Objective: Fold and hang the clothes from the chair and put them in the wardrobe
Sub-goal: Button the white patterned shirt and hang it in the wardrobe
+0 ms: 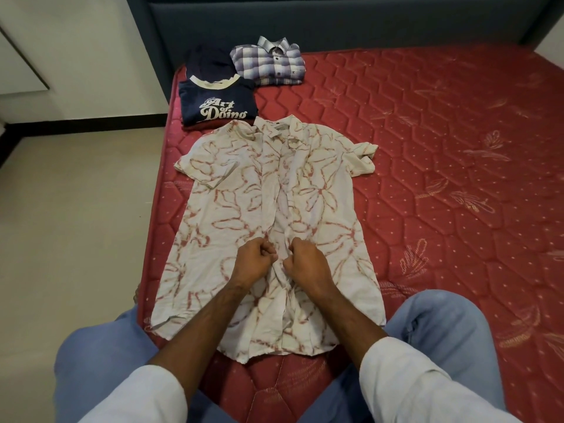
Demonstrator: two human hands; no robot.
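Hands come first: our left hand (254, 260) and our right hand (305, 261) sit close together on the middle of a white shirt with red flower lines (271, 215). The fingers of both hands are curled, and each hand pinches one edge of the shirt's open front, near the lower half. The shirt lies flat and face up on a red bed (442, 178), with its collar pointing away from us and its short sleeves spread out to the sides. The cloth is bunched and wrinkled just under our hands. Our white sleeves (427, 383) and blue trousers (442, 325) show at the bottom, with one knee on each side of the shirt's hem. Past the collar, a folded dark blue T-shirt with white letters (218, 103) sits on the bed, touching the top of the flower shirt. Another dark folded thing (209, 64) lies just behind it. Beside those, a folded checked shirt (270, 64) rests near the dark blue headboard (335, 22). A pale floor (79, 193) runs along the left side of the bed.
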